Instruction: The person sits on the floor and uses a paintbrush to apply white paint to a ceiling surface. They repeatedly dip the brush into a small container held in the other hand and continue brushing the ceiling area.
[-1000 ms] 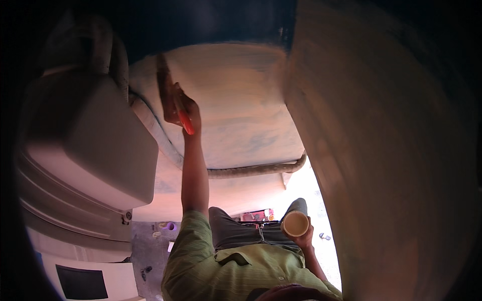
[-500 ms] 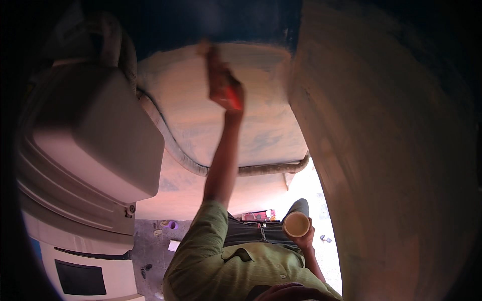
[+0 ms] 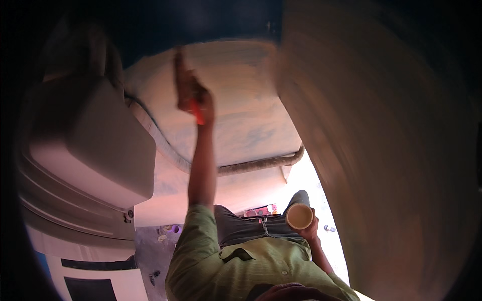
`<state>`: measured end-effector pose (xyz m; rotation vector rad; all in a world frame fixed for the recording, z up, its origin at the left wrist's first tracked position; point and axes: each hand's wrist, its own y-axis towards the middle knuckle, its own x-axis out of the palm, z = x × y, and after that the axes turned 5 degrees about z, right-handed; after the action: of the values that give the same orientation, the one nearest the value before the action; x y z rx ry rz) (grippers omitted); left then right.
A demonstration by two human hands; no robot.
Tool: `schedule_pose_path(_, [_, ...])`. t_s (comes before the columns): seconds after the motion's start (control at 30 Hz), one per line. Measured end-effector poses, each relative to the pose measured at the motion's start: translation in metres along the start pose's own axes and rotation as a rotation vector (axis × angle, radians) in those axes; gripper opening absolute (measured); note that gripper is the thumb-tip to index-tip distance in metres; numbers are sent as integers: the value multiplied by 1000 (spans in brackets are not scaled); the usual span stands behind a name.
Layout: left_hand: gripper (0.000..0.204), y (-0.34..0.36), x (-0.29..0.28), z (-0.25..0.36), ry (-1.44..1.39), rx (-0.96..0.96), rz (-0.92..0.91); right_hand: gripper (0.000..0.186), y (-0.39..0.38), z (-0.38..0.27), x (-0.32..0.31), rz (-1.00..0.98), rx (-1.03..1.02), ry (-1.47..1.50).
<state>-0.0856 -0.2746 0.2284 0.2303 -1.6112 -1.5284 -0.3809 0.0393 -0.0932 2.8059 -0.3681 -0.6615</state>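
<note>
My left hand (image 3: 196, 93), blurred by motion, is closed on a brush (image 3: 198, 111) with a red handle, raised against the pale painted surface (image 3: 251, 90) just below its dark blue band (image 3: 211, 17); whether the bristles touch it I cannot tell. My right hand (image 3: 310, 227) grips a cream-coloured round cup (image 3: 299, 217) with pale contents, low beside my dark-trousered leg.
A bulky pale housing (image 3: 93, 145) with pipes occupies the left. A curved hose (image 3: 251, 164) runs along the pale surface. A broad curved wall (image 3: 381, 165) fills the right. A purple container (image 3: 175, 229) and small red-pink items (image 3: 258, 210) lie below on the grey floor.
My left hand with the brush swept rightward, then came back left, ending higher and slightly right of where it started. My right hand and the cup shifted slightly.
</note>
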Motion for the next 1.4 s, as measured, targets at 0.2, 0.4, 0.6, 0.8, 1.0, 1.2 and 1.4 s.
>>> schedule_pose_path(0.2, [7,33,-68,-106,556,340,46,83,4,-13,7,-11,33,67])
schedule_pose_path(0.4, [25,21,-74,-208,783,372,133,81,4,-15,11,-39,17,50])
schedule_pose_path(0.6, [25,-3,4,-169,512,276,260,81,-5,-25,2,-17,-36,45])
schedule_pose_path(0.8, [18,-63,69,-28,224,141,120,79,-13,-28,-7,-19,-39,35])
schedule_pose_path(1.0, [18,-97,77,35,-222,-273,-145,77,-13,-31,3,-22,-41,41])
schedule_pose_path(1.2, [24,-59,5,94,-171,-244,-62,80,-10,-19,3,-17,-52,13])
schedule_pose_path(1.4, [28,-141,-142,80,13,-614,-400,80,-2,-27,10,-42,-8,70])
